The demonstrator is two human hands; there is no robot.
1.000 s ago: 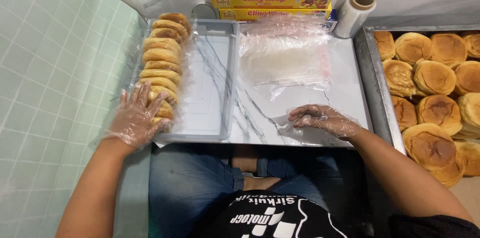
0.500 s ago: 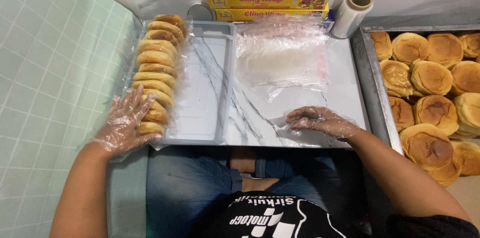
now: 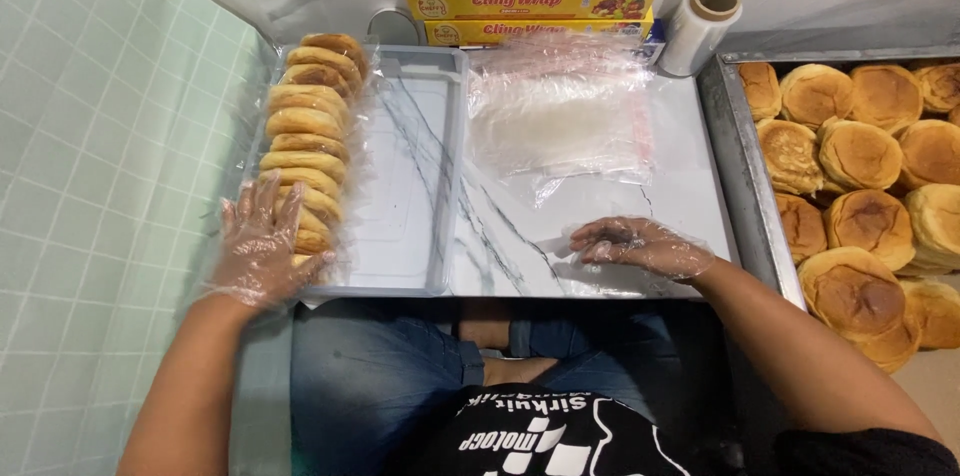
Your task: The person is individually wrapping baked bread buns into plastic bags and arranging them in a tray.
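Left hand (image 3: 262,248) open, flat on bun row (image 3: 310,131) at tray (image 3: 440,166) near edge — right hand (image 3: 640,244) open on bare counter (image 3: 690,186).

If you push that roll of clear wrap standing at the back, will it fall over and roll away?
Probably. The wrap roll is a tall cylinder already leaning, so a nudge would likely tip it. On its side it should roll easily on the smooth table. Its hollow core suggests it is fairly light.

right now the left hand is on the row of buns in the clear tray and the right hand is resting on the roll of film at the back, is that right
Not quite. The head view shows the right hand flat on the marble tabletop near its front edge, on thin plastic; the roll of film stands untouched at the back. The left hand is indeed on the row of buns in the clear tray.
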